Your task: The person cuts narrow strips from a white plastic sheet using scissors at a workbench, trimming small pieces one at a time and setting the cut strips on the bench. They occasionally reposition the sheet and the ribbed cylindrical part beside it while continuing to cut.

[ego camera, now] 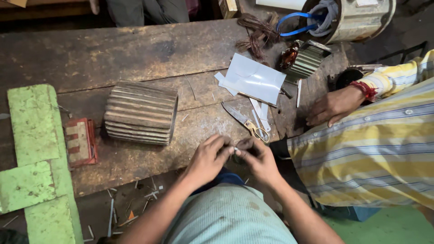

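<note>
Both the left hand [209, 159] and right hand [258, 159] pinch a small white strip [235, 148] between fingertips; it looks light, thin, bendable, best held by its ends.

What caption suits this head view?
Both hands, left and right, pinch a small white piece near scissors on a workbench.

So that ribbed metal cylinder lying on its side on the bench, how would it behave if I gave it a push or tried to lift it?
The ribbed cylinder lies on its side on the wooden bench, so a push across its axis would probably roll it, though the ribs may make that bumpy. It looks like thick metal, so likely heavy for its size and stiff. The ridges should give fingers grip.
</note>
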A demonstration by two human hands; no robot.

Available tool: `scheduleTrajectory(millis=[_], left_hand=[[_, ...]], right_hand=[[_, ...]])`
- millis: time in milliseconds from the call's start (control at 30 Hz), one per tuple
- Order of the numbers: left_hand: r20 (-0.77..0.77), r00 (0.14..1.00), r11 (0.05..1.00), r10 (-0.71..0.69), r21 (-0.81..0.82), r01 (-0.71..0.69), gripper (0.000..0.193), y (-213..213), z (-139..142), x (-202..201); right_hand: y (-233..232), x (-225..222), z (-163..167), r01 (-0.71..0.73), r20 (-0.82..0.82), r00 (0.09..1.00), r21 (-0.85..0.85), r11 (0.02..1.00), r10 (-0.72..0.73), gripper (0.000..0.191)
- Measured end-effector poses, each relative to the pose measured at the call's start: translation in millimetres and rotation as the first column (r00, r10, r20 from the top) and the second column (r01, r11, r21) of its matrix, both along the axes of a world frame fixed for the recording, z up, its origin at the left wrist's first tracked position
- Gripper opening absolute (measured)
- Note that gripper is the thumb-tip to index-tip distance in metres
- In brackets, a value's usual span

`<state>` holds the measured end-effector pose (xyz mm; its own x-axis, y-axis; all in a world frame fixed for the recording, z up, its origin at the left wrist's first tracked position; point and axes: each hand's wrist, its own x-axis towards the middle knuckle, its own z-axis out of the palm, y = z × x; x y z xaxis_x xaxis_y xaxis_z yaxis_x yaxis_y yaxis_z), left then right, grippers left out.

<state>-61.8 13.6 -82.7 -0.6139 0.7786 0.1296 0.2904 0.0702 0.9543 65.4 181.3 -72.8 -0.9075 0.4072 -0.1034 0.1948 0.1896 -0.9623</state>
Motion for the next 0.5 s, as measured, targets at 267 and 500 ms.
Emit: scheduleTrajectory(millis=[267,500], left_hand=[[-0.851,0.502,0.855,-0.155,-0.370,-0.363,0.015,45.9,-97.0,-41.4],[-0.844,0.529,0.853,-0.089,-0.339,-0.396,0.052,2.8,-118.9,10.8]], right_hand=[[67.6,-8.7,-40.9,-0.393,0.431,0.902,0.820,0.416,0.003,0.051],[55.0,-12.3,-35.8,-0.390,0.338,0.915,0.878,0.276,0.220,0.042]])
